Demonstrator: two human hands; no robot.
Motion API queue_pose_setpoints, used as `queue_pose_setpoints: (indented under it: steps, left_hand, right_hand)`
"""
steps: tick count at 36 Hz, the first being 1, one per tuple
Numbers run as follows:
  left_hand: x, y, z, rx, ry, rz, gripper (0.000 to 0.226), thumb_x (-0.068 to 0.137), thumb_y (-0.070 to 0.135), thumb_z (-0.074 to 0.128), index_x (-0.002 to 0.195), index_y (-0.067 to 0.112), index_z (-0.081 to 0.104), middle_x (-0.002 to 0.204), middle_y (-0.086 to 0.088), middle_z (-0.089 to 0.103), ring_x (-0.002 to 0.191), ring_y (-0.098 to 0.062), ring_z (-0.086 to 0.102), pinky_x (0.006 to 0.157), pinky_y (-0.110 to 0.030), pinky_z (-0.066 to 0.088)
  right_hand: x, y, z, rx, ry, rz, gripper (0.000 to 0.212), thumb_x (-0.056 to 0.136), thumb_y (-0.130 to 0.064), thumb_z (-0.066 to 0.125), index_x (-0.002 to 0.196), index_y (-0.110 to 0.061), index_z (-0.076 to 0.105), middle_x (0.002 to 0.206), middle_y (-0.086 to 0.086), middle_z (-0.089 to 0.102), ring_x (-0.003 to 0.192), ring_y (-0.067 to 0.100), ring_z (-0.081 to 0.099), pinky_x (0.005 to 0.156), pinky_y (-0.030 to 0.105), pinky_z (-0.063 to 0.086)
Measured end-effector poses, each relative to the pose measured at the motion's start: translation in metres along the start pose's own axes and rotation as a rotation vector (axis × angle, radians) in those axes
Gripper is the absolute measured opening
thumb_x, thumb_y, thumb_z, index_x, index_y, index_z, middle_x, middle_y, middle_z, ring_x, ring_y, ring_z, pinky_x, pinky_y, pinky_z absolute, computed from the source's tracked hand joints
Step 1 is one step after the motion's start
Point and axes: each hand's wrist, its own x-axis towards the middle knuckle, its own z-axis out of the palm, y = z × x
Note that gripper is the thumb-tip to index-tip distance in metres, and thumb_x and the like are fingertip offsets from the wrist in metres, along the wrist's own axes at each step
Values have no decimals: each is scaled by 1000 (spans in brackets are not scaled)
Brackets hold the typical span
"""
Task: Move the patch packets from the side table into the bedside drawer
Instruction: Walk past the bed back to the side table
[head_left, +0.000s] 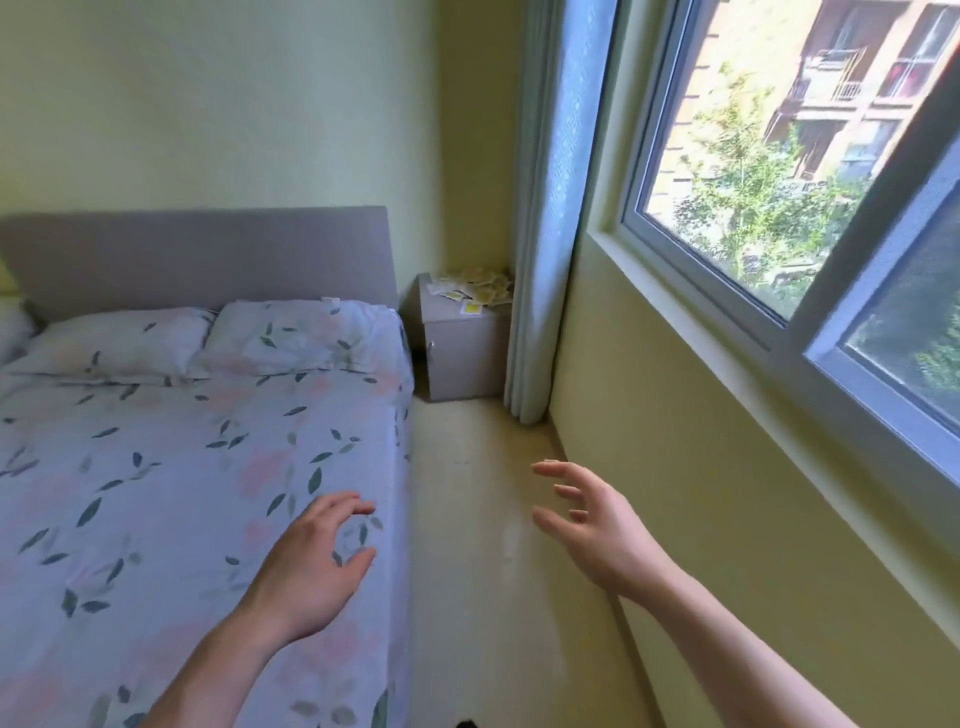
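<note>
Grey laminate is covering the one side table (460, 340), which is standing in the far corner between the bed (208, 467) and a pale blue curtain (545, 234). White and yellow patch packets (475, 290) are lying scattered in a loose pile across its top; they are too small and overlapped to count, though one yellow-faced packet is hanging at the front edge. Two pillows (208, 340) are resting against the grey headboard (197, 257), and one window (810, 171) is filling the wall on the right. Two bare hands are reaching forward, well apart from the table. The left hand (311, 566) is hovering over the floral bedsheet, fingers loosely curved and spread, gripping nothing. The right hand (592, 519) is hanging above the floor (478, 519), palm turned inward, fingers spread and slightly bent, likewise carrying nothing.
</note>
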Motion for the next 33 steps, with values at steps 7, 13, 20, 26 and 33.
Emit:
queue_pose_setpoints:
  steps: [7,13,20,26,33]
  left_hand:
    - [152,30,-18,8,9,92,37,93,31,65,129,36,56,142,20,41,132,-6,45,104,-21,35]
    - [270,60,-24,-19,-11,160,35,92,31,65,126,36,58,133,26,40,124,0,46,99,-15,31]
    - [410,69,-15,3,-3,165,35,90,28,67,124,32,60,128,26,43,122,3,47,98,-10,28]
    - [513,68,-19,17,-6,74,34,91,29,67,124,34,59,132,26,44,123,1,48,97,-10,30]
    - [614,46,-36,-31,79,-28,32,91,31,67,121,37,57,132,25,43,122,1,48,103,-21,37]
  right_hand:
    - [135,3,-30,39,38,3,40,89,-28,72,125,-42,59,129,-23,60,122,-1,55,103,30,49]
    - [239,16,-47,32,17,17,42,89,-30,71,127,-42,58,130,-23,59,122,-1,55,102,26,49]
    - [382,46,-63,40,-20,22,42,89,-30,71,127,-40,58,128,-22,60,120,-3,55,97,18,46]
    - [510,57,-80,43,-86,27,43,88,-31,71,128,-40,58,129,-22,59,121,-1,55,102,25,48]
    - [657,42,-73,-18,-223,39,46,87,-32,70,130,-41,57,126,-18,59,119,1,55,101,22,45]
